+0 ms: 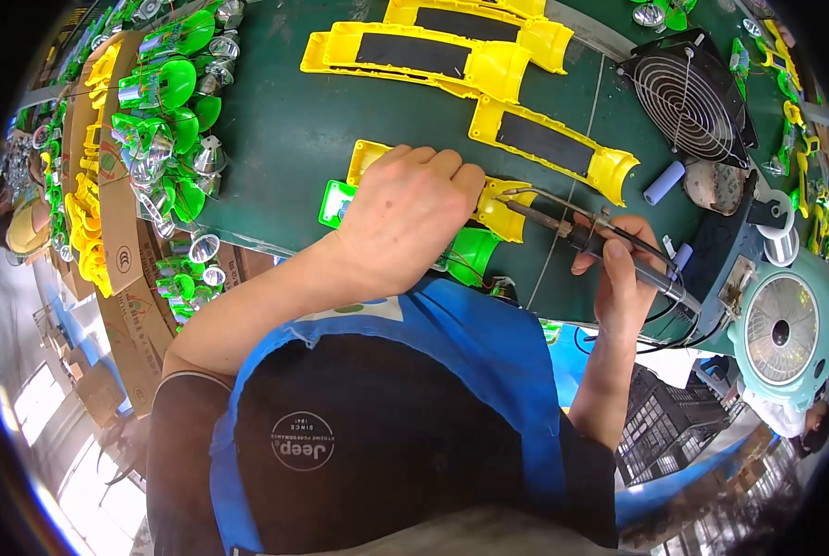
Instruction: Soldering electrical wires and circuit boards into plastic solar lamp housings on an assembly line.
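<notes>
In my right hand is a soldering iron with a thin curved metal tube along its shaft. Its tip points left, over the end of a yellow plastic shell. My left hand bends over the middle of that shell with its fingers curled down; their tips, and whatever they grip, are hidden. Along the shell's near side lies a green plastic housing, partly under the left hand. Just beyond my hands, another yellow shell with a dark strip lies on the green table.
More yellow shells lie at the far side. Green lamp housings with shiny reflectors crowd the left, beside a cardboard box. At right are a black fan, a lilac cylinder, a solder spool and a pale green fan.
</notes>
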The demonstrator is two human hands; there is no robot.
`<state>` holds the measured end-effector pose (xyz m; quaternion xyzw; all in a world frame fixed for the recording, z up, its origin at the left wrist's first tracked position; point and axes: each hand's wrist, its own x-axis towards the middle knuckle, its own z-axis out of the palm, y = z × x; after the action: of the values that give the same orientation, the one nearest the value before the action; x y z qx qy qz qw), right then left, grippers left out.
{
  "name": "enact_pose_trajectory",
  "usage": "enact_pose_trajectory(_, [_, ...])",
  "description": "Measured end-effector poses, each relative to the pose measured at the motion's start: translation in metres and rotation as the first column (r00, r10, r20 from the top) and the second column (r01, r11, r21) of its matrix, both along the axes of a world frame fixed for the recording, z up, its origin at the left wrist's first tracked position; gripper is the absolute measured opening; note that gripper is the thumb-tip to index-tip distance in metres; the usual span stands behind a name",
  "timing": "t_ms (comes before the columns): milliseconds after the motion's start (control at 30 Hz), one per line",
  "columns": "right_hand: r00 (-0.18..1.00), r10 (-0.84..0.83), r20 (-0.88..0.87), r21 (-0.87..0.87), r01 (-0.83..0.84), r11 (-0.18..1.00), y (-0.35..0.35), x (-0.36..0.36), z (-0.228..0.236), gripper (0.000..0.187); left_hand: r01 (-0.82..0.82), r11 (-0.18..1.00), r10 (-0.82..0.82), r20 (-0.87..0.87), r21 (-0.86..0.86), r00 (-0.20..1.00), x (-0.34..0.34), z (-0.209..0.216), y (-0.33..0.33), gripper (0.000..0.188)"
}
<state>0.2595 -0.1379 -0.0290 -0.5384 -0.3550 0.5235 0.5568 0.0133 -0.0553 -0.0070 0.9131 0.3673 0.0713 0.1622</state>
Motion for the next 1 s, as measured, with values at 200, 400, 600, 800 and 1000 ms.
enact_pose_trajectory(200, [0.985,0.138,0.1,-0.109,-0.128,0.986,0.009,0.002,0.005,0.031,-0.015,1.0,0.015,0.052,0.005,0.999,0.0,0.001,-0.001,0.007])
enact_pose_trajectory(400, [0.989,0.141,0.052,-0.135,-0.133,0.982,0.014,-0.002,0.009,0.019,-0.011,1.0,0.011,-0.002,-0.018,1.0,0.002,0.003,0.001,0.007])
enact_pose_trajectory(600, [0.985,0.168,0.047,-0.149,-0.16,0.976,0.016,-0.004,0.011,0.018,-0.023,1.0,0.023,0.007,-0.021,1.0,0.0,0.004,0.001,0.006])
enact_pose_trajectory(800, [0.985,0.166,0.042,-0.171,-0.157,0.973,0.02,-0.004,0.016,0.016,-0.003,1.0,0.002,-0.028,-0.03,1.0,0.003,0.006,0.003,0.006])
enact_pose_trajectory(1000, [0.983,0.163,0.088,-0.106,-0.154,0.982,0.015,0.011,0.017,0.015,-0.015,1.0,0.015,-0.051,0.0,0.999,0.008,0.004,0.002,0.005])
